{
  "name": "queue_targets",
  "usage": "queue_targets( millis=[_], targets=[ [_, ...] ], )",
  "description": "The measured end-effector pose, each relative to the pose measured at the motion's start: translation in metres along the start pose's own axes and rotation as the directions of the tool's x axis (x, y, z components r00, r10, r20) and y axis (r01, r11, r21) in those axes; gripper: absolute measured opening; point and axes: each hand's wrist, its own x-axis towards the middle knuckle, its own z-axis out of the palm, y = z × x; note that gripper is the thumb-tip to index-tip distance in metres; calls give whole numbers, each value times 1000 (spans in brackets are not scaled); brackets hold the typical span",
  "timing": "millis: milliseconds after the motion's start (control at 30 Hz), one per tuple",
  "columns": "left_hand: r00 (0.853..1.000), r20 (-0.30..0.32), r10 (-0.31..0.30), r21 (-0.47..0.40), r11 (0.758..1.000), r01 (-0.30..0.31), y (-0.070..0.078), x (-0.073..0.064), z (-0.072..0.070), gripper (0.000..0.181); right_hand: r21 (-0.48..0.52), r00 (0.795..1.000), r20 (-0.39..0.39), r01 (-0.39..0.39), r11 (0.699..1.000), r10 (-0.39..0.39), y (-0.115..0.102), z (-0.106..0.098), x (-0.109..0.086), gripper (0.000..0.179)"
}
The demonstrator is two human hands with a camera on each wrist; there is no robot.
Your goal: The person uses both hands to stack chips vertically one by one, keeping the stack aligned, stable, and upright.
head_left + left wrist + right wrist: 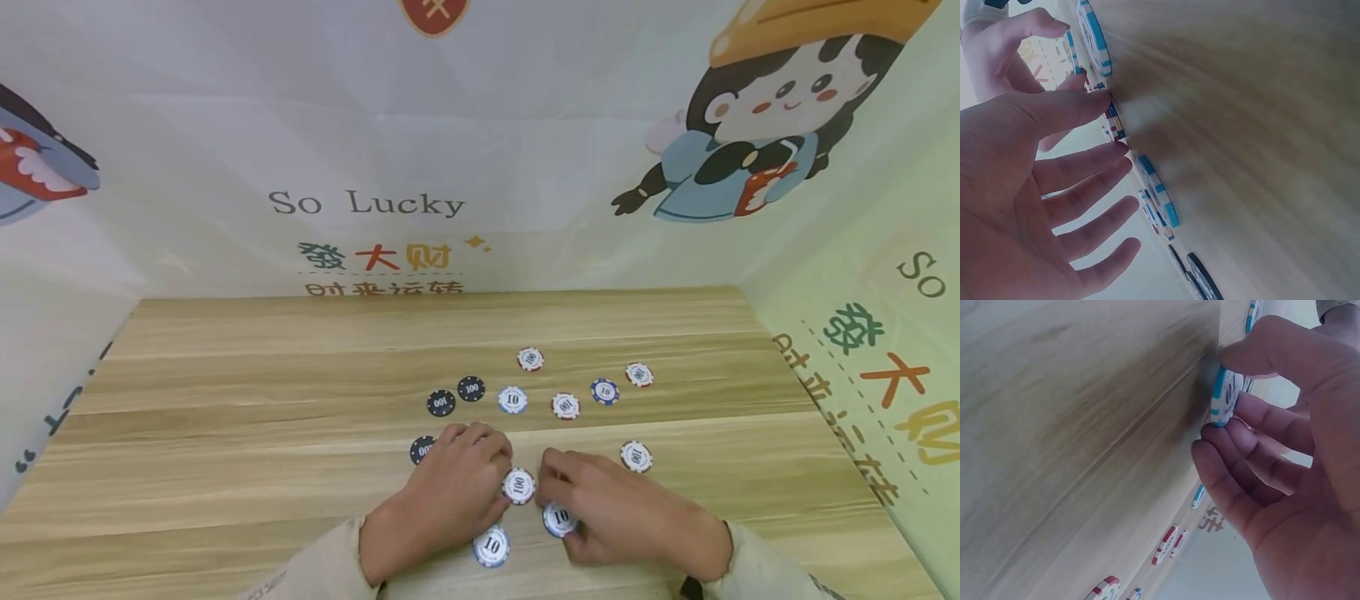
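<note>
1. So it's a wood-look tabletop [225,375] with a "So Lucky" backdrop [562,158] along the back and sides.
2. Left hand [453,492]: thumb and fingers look pinched on the rim of a dark-edged white 100 chip [518,486], face up between the two hands.
3. Right hand [615,508]: fingers grasping a light-blue 10 chip [560,518] by its edge. Can't tell if either chip is lifted.
4. Just below the left hand lies another light-blue chip [491,546]. Past the hands there's a loose spread, including two black 100s [456,396] side by side and a third black chip [420,448] partly under the left hand.
5. My read: they're mid-handling, one chip per hand. Next move probably calls for steady rim pinches, without nudging that nearby 10.
</note>
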Motion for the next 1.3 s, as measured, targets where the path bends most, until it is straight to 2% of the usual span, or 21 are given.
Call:
queue_targets(
  millis=[133, 433, 900, 1133, 1300],
  targets=[
    [1000, -2, 2, 0, 1000, -2, -1, 0, 0, 32, 2, 1000, -7, -8, 1000, 8, 1, -2, 2, 37],
    [1000, -18, 10, 11, 1000, -10, 0, -2, -1, 31, 36, 997, 54, -61, 997, 59, 5, -5, 7, 33],
    [999, -32, 6, 27, 1000, -5, 0, -4, 0, 30, 7, 997, -73, 23, 1000, -22, 10, -2, 20, 31],
    [998, -60, 10, 43, 999, -7, 0, -5, 1, 29, -33, 994, -96, 44, 998, -47, 11, 1, 29, 32],
    [997, -79, 17, 41, 999, -14, 0, -6, 1, 27, -42, 996, -80, 39, 998, -42, 10, 1, 31, 33]
  ],
)
